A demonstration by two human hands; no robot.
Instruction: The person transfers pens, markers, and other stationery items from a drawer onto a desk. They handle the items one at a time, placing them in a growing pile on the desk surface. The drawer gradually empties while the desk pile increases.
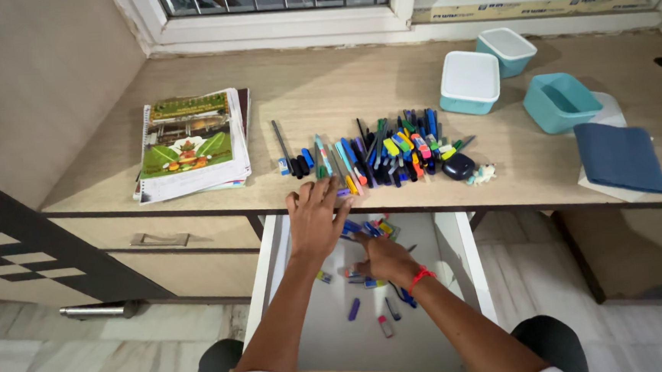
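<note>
My left hand (316, 217) reaches up over the front edge of the wooden desk (325, 87), fingers spread and touching the near end of a row of pens and markers (379, 152) laid out on the desktop. My right hand (384, 258), with a red band at the wrist, is down in the open white drawer (466, 262), fingers resting on a small heap of colourful pens and caps (370, 228) at the back of the drawer. Whether it grips any of them is hidden. Loose caps and small pens (369, 310) lie on the drawer floor.
A stack of spiral-bound books (191, 145) lies at the desk's left. Teal boxes with white lids (470, 82) and an open teal box (562, 101) sit at the back right, beside a blue cloth (620, 157). A closed drawer with a handle (160, 239) is left of the open one.
</note>
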